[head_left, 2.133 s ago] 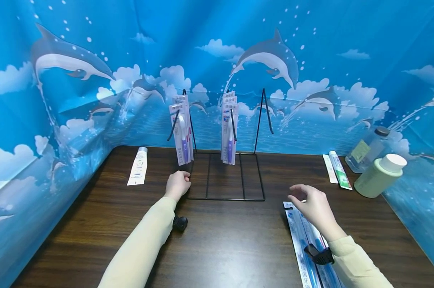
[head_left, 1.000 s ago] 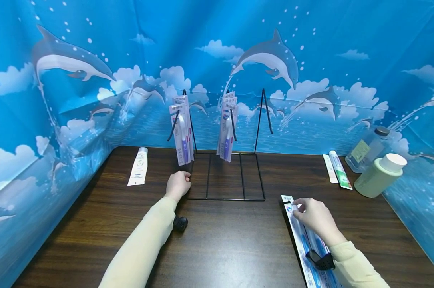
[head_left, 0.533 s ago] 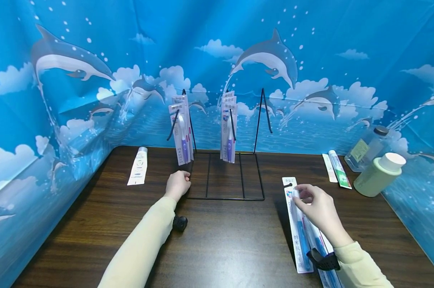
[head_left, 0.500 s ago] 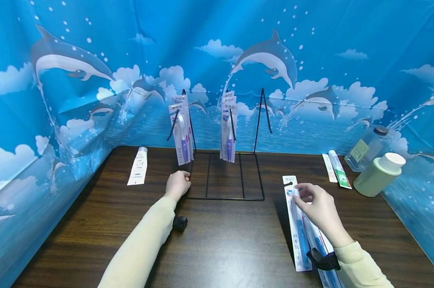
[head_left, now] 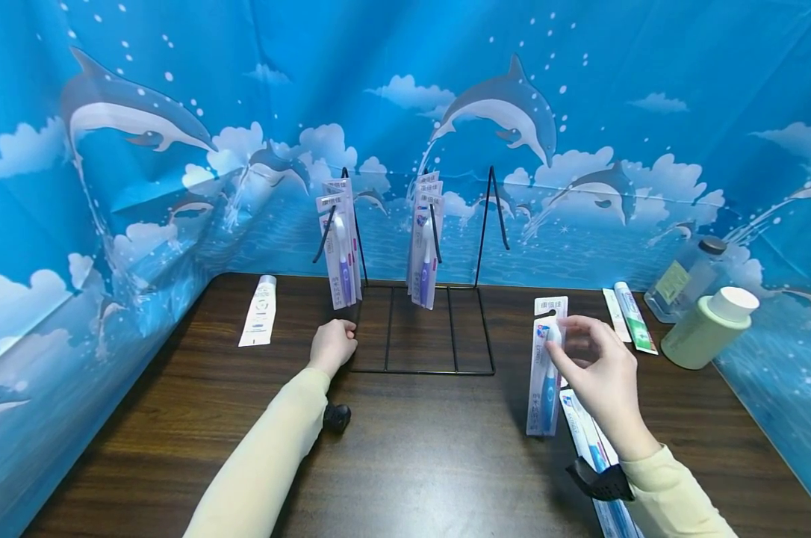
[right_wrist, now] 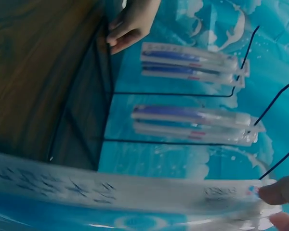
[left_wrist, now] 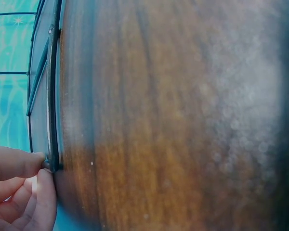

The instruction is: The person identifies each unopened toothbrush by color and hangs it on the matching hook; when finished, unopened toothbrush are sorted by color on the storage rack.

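Observation:
A packaged blue toothbrush (head_left: 543, 381) stands nearly upright in my right hand (head_left: 600, 373), pinched near its upper end between thumb and fingers. Its hang hole shows above them. More packaged blue toothbrushes (head_left: 590, 437) lie on the table, partly hidden under my right forearm. My left hand (head_left: 331, 347) pinches a black wire display rack (left_wrist: 52, 106) at its left side, low by the table. Packaged purple toothbrushes (head_left: 341, 258) hang from the rack's left hook, and more purple ones (head_left: 424, 254) from the middle hook. Nothing hangs on the right hook (head_left: 499, 213).
A white tube (head_left: 258, 310) lies on the left of the wooden table (head_left: 405, 463). At the back right are a white-green toothpaste tube (head_left: 637, 317), a slim white pack (head_left: 617, 315), a clear bottle (head_left: 688, 280) and a green bottle (head_left: 710, 329). A dolphin-print curtain (head_left: 378, 60) borders the table.
My right hand has taken hold of one blue toothbrush pack, lifted it off the others and tipped it upright. The purple packs on the middle hook have swung slightly. My left hand stays put.

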Demonstrator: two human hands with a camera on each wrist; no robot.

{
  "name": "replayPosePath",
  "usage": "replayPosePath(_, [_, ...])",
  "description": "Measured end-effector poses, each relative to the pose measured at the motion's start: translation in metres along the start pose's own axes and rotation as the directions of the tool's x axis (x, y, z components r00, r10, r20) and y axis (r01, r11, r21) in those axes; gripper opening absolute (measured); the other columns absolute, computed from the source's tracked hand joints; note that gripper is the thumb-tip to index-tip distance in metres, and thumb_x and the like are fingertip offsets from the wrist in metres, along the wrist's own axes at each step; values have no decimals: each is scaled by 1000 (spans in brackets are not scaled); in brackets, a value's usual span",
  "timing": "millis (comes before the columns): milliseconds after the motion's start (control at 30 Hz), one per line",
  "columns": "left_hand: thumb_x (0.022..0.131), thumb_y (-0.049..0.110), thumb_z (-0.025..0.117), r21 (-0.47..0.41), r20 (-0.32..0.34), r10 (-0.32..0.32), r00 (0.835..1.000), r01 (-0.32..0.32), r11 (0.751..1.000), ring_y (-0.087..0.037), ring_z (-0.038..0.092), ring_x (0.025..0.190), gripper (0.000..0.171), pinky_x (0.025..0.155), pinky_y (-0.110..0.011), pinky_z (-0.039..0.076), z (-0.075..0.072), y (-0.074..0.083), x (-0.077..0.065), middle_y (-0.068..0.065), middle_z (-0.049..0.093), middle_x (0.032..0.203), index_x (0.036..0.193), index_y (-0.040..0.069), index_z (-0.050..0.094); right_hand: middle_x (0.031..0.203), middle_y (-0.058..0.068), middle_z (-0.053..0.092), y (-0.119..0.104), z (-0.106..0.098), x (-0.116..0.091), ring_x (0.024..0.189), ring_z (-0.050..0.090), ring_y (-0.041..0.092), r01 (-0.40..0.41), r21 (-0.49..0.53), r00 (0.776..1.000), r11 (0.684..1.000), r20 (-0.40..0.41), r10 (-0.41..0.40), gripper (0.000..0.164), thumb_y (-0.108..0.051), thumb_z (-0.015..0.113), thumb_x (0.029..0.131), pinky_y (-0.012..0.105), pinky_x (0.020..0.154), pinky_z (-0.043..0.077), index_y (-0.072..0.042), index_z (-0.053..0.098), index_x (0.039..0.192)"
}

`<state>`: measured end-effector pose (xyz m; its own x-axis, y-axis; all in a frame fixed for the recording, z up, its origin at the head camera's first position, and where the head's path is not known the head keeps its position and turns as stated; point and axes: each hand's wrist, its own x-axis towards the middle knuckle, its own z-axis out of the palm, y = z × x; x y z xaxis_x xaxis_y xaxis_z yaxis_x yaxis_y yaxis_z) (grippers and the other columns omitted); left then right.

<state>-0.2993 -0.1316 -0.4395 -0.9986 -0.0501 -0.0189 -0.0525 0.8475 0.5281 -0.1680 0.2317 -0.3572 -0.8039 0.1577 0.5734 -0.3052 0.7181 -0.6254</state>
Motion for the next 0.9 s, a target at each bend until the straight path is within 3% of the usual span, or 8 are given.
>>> replayPosePath(133, [85,5,61,2,-4,3,1000,-3,1000,-26,61,95,32,88,-42,47,-2,-1,0,-6,70,93,117,2,66,98,12,58,-14,4,5,84,58,-1,83,100,992,992,-106,-72,38,0,76,75,5,67,46,0,62,111])
replayPosePath(300, [85,5,61,-4,-8,0,1000,0,1000,-27,61,96,33,89,-42,47,-4,-1,-1,-7,70,94,117,2,66,99,13,59,-31,9,15,86,58,-4,190,202,969,961,-196,-151,37,6,75,74,8,69,48,2,63,109])
replayPosePath(600, [85,5,62,-9,-2,-5,1000,5,1000,-26,60,92,33,87,-41,48,0,-1,-2,-4,68,90,118,2,66,101,14,58,-51,20,29,85,60,1,242,258,956,935,-228,-185,35,5,74,75,12,72,50,4,63,109])
replayPosePath(900, [85,4,63,-25,2,-21,1000,21,999,-25,60,90,33,87,-40,48,0,-1,-2,-3,68,88,118,3,66,103,15,58,-53,34,43,86,59,0,279,255,940,926,-269,-209,37,4,76,74,10,71,49,1,65,109])
